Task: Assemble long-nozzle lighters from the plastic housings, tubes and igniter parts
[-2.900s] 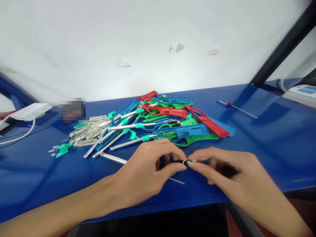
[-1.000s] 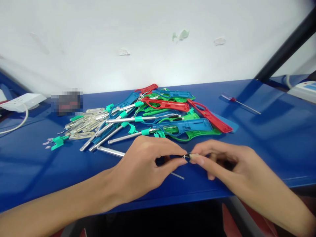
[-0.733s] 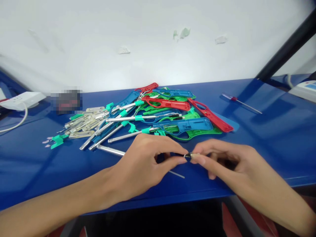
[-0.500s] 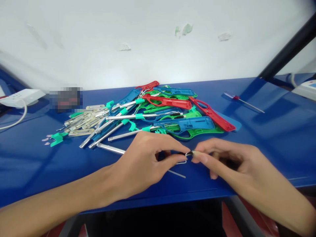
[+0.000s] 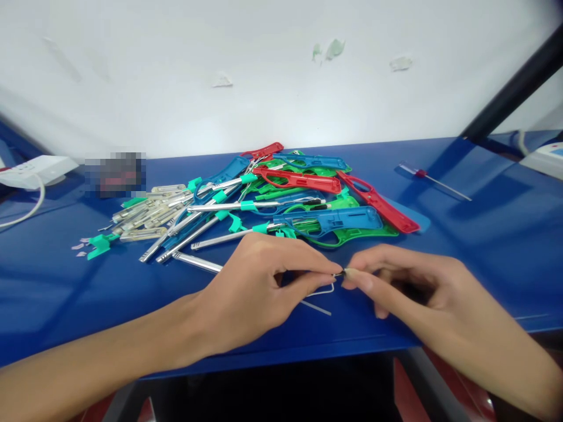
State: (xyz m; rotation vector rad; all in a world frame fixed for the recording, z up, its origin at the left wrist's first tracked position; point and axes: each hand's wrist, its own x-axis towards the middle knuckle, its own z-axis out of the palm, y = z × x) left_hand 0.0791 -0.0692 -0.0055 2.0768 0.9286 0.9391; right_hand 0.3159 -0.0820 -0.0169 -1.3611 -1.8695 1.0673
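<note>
My left hand (image 5: 259, 287) reaches in from the left, thumb and forefinger pinched on one end of a small black part (image 5: 339, 273). A thin white wire (image 5: 325, 291) bends out below those fingertips. My right hand (image 5: 413, 284) pinches the part's other end, its fingertips almost touching the left ones. Most of the part is hidden by the fingers, so its kind is unclear. Under my left hand a thin pale strip (image 5: 317, 308) lies on the table. A silver metal tube (image 5: 197, 261) runs behind that hand.
Behind the hands, a heap holds red lighter-shaped shells (image 5: 303, 179), blue shells (image 5: 334, 221), green shells (image 5: 352, 236) and silver tubes. Clear plastic pieces (image 5: 153, 217) lie at its left. A screwdriver (image 5: 435, 180) rests at right on the blue table (image 5: 484, 264). A power strip (image 5: 39, 171) stands far left.
My left fingertips have moved slightly right and closed further over the black part, so less of it shows. The white wire has shifted a little. My right hand is almost still.
</note>
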